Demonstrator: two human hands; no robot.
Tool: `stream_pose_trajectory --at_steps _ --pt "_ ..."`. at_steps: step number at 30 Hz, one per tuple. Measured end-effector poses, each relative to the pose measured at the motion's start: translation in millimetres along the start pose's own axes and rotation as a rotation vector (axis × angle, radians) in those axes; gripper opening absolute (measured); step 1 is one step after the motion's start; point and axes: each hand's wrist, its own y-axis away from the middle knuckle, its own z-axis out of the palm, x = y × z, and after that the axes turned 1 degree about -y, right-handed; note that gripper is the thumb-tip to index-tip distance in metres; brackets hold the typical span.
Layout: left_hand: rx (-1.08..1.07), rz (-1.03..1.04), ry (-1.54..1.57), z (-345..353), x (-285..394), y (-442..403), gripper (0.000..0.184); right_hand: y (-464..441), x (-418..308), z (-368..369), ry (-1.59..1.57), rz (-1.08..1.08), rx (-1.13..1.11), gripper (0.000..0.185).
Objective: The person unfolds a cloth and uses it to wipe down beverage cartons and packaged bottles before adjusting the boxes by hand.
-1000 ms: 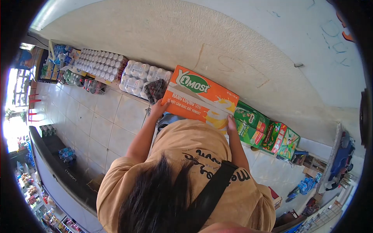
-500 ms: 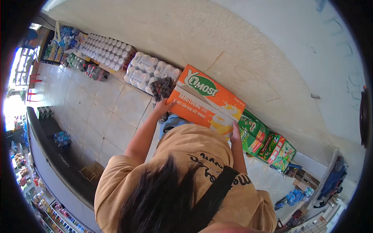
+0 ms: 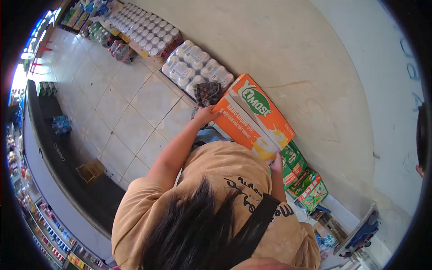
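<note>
An orange Yomost carton [image 3: 245,123] is held in front of my body, tilted down to the right. My left hand [image 3: 207,115] grips its left end, with the fingers over the edge. At the lower right corner, my right hand [image 3: 276,163] presses against the carton, thumb up. A dark patterned bag [image 3: 208,93] lies just above my left hand, by shrink-wrapped white-topped packs [image 3: 193,67]. Green cartons [image 3: 299,173] stand beyond my right hand, partly covered by the orange carton.
Trays of cans [image 3: 146,29] and bottle packs [image 3: 121,51] line the wall at upper left. A dark counter [image 3: 67,162] curves along the left, with a wooden crate [image 3: 91,171] beside it. Pale floor tiles [image 3: 135,112] lie between.
The view has turned, so the row of goods now slopes more steeply down to the right. Both hands have kept hold of the orange carton, whose tilt in view has increased.
</note>
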Motion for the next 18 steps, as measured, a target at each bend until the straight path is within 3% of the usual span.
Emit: stream_pose_trajectory --at_steps 3,5,7,9,13,15,18 --pt "0.002 -0.069 -0.014 19 -32 -27 0.069 2 -1 18 0.042 0.011 0.122 0.045" --pt "-0.099 -0.114 -0.056 28 -45 -43 0.068 -8 0 19 0.428 -0.097 -0.067 0.051" --pt "-0.073 -0.077 -0.196 24 -37 -40 0.067 -49 25 -8 0.544 -0.013 0.010 0.058" --pt "-0.107 -0.049 -0.141 6 -22 -28 0.065 -85 58 -33 0.580 -0.346 0.012 0.064" --pt "-0.095 0.029 -0.088 2 -34 -26 0.064 -96 92 -36 0.641 -0.452 0.240 0.075" --pt "-0.136 0.031 -0.183 1 -40 -38 0.057 -66 65 7 1.315 -0.355 0.533 0.089" --pt "-0.109 0.110 -0.214 -13 -35 -36 0.043 8 25 104 1.522 -0.399 0.369 0.099"
